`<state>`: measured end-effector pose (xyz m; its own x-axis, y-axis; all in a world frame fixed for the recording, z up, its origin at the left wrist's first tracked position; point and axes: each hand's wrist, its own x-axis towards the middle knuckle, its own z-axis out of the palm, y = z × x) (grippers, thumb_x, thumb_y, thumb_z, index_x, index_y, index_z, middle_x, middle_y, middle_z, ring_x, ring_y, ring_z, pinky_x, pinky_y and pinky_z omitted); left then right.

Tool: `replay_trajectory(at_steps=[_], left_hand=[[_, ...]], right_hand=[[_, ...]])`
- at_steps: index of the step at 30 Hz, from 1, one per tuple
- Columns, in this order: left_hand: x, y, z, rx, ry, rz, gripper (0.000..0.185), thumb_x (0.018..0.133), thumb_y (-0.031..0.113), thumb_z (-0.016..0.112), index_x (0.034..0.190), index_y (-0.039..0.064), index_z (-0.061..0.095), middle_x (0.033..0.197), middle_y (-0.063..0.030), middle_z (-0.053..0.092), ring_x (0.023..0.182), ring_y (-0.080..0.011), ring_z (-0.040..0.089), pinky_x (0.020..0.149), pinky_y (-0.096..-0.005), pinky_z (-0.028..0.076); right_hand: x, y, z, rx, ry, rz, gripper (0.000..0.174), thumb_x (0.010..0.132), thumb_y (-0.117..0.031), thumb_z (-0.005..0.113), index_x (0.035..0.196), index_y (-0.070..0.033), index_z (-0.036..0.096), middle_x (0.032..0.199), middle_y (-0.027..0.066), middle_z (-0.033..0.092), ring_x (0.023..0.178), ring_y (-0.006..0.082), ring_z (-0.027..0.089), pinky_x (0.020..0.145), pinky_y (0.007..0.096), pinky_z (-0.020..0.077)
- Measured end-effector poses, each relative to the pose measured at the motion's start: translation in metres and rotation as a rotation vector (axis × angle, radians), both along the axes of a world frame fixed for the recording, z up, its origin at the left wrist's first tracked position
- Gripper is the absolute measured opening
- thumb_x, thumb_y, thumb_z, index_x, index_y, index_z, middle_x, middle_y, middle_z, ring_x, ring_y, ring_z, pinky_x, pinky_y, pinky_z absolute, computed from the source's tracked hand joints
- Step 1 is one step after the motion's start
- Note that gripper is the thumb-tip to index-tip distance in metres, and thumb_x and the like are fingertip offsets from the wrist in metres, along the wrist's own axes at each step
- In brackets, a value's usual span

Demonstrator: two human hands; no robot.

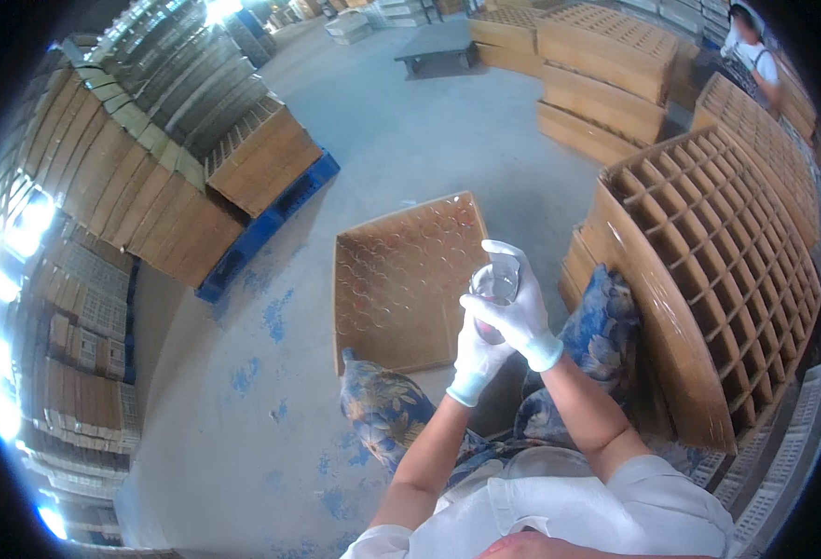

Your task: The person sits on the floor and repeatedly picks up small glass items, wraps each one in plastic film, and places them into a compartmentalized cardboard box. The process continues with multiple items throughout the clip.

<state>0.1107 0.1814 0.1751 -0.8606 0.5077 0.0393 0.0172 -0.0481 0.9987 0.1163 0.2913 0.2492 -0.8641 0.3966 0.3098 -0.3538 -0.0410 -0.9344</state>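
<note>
Both my hands wear white gloves and hold a clear drinking glass (494, 281) above the right side of an open cardboard box. My left hand (479, 349) is round the lower part of the glass. Nearer its rim, my right hand (519, 307) grips it, with the index finger stretched out beyond it. The cardboard box (393, 346) stands on the floor between my knees. Rows of clear glasses (403, 262) stand in its far part, and bare cardboard shows in its near part.
At my right stands a cardboard box with a divider grid (718, 258). Further right a co-worker (756, 59) is among boxes. Stacked boxes (264, 161) rest on a blue pallet (271, 223) at the left. A low dark bench (435, 50) stands ahead.
</note>
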Motion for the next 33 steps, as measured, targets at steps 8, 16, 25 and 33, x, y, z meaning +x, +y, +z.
replay_trajectory(at_steps=[8,16,25,33], left_hand=[[-0.002,-0.003,0.014,-0.04,-0.141,-0.223,0.073,0.077,0.014,0.089,0.138,0.002,0.05,0.119,-0.0087,0.066,0.103,-0.0195,0.066,0.088,-0.0349,0.057],[-0.002,-0.004,0.021,0.004,-0.213,-0.277,0.079,0.073,0.013,0.092,0.138,0.0,0.047,0.112,-0.0113,0.068,0.096,-0.0163,0.067,0.08,-0.031,0.058],[-0.007,0.009,0.052,0.179,0.007,-0.155,0.059,0.076,0.015,0.092,0.121,0.002,0.057,0.101,-0.0061,0.067,0.079,-0.011,0.065,0.058,-0.0231,0.053],[-0.038,-0.036,0.063,-0.217,0.335,-0.195,0.076,0.079,0.018,0.091,0.14,0.001,0.05,0.105,-0.0145,0.072,0.084,-0.02,0.073,0.071,-0.0335,0.06]], right_hand=[[-0.002,0.021,-0.005,0.094,-0.061,-0.118,0.063,0.086,-0.012,0.08,0.141,0.002,0.053,0.099,0.0099,0.07,0.083,0.0187,0.071,0.073,0.0302,0.0574],[-0.001,0.029,0.01,-0.336,-0.15,0.195,0.065,0.087,-0.004,0.078,0.146,-0.004,0.051,0.09,0.0037,0.066,0.079,0.0147,0.066,0.07,0.0294,0.0555],[-0.012,0.037,0.003,-0.351,0.011,0.361,0.068,0.097,-0.017,0.068,0.157,-0.005,0.039,0.096,0.0134,0.07,0.084,0.0214,0.07,0.072,0.0337,0.0563],[-0.034,0.056,0.024,0.115,0.076,0.185,0.062,0.097,-0.028,0.073,0.151,-0.009,0.051,0.099,0.0134,0.072,0.084,0.0263,0.072,0.08,0.0376,0.0586]])
